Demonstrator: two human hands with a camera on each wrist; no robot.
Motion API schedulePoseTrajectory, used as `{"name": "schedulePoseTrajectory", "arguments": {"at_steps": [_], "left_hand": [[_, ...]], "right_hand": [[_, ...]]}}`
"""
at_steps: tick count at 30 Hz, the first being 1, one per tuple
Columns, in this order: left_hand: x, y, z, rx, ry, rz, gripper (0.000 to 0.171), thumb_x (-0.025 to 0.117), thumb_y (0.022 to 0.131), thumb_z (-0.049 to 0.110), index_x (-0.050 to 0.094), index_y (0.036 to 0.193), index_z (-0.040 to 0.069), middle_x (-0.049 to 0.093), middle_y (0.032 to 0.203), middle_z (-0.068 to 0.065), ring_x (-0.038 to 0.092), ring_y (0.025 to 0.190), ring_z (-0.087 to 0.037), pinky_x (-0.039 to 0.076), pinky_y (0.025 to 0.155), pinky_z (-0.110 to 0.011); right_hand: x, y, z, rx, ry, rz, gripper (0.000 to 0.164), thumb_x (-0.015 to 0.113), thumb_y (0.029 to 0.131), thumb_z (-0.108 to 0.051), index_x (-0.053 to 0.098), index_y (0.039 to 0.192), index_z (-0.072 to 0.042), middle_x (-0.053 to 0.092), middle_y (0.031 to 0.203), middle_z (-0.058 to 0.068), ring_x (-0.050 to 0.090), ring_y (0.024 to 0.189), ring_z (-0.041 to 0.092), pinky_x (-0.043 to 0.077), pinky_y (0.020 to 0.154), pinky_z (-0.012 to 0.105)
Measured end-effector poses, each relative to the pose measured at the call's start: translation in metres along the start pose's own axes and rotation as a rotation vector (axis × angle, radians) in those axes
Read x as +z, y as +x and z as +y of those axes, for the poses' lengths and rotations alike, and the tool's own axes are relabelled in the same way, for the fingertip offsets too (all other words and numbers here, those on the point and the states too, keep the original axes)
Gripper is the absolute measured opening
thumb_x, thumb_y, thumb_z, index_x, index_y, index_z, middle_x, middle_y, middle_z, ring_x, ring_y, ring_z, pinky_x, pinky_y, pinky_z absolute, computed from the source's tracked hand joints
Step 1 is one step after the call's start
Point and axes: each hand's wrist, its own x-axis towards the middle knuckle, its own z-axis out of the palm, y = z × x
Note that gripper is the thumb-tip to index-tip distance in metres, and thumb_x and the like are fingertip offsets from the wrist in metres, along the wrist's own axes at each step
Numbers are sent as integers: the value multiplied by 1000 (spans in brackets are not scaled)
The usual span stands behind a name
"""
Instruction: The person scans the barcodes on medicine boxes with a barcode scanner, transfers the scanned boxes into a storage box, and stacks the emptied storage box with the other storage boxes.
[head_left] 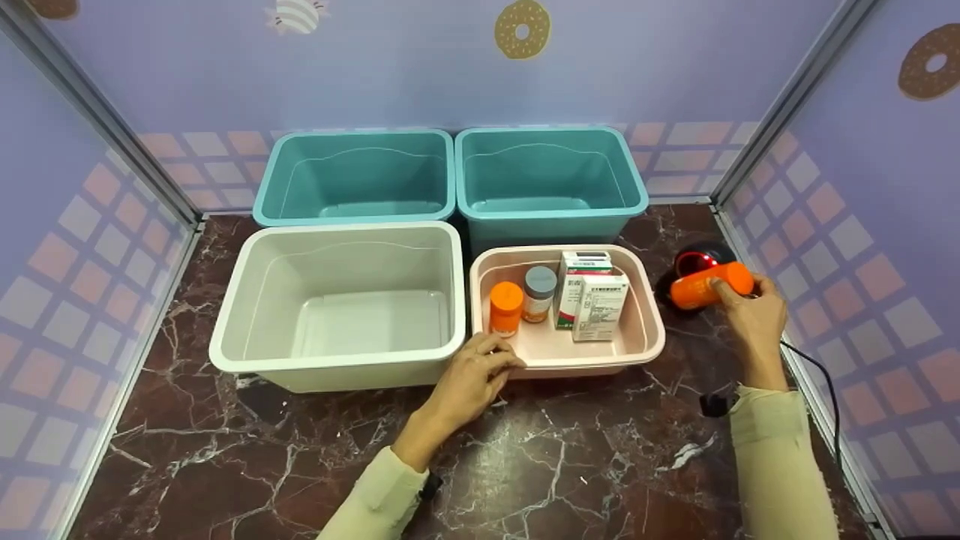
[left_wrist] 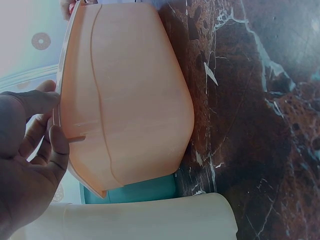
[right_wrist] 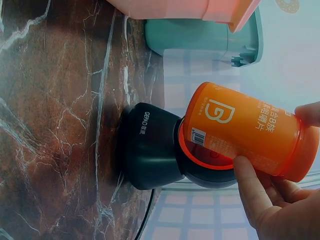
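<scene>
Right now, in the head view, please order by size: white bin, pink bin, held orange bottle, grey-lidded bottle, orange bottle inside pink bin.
1. White bin
2. Pink bin
3. Held orange bottle
4. Grey-lidded bottle and orange bottle inside pink bin: they look alike, so I cannot rank them.

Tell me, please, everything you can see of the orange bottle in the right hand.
The orange bottle is cylindrical and looks plastic, with a closed orange cap, a white B emblem, white Chinese lettering and a barcode. The right hand grips it near the cap, holding it off the table, tilted with the cap up and to the right. It is in front of the red-lit black scanner, right of the pink bin; whether it touches the scanner is unclear.
</scene>
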Motion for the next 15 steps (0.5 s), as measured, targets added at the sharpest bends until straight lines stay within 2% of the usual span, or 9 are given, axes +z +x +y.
{"name": "schedulePoseTrajectory", "arguments": {"at_steps": [6, 15], "left_hand": [[0, 0, 0, -6, -2, -10, 16, 72, 87, 6, 78, 99, 16, 67, 104, 2, 60, 110, -19, 49, 102, -33], [0, 0, 1, -17, -6, -18, 17, 72, 87, 7, 78, 99, 16, 67, 105, 2, 59, 113, -20, 48, 104, -33]], "right_hand": [[0, 1, 1, -5, 22, 38, 62, 70, 86, -43, 59, 132, -3, 62, 132, 19, 55, 118, 30, 39, 94, 31], [1, 3, 4, 21, 37, 58, 65, 70, 86, -44, 58, 133, -1, 61, 130, 19, 54, 115, 28, 40, 94, 30]]}}
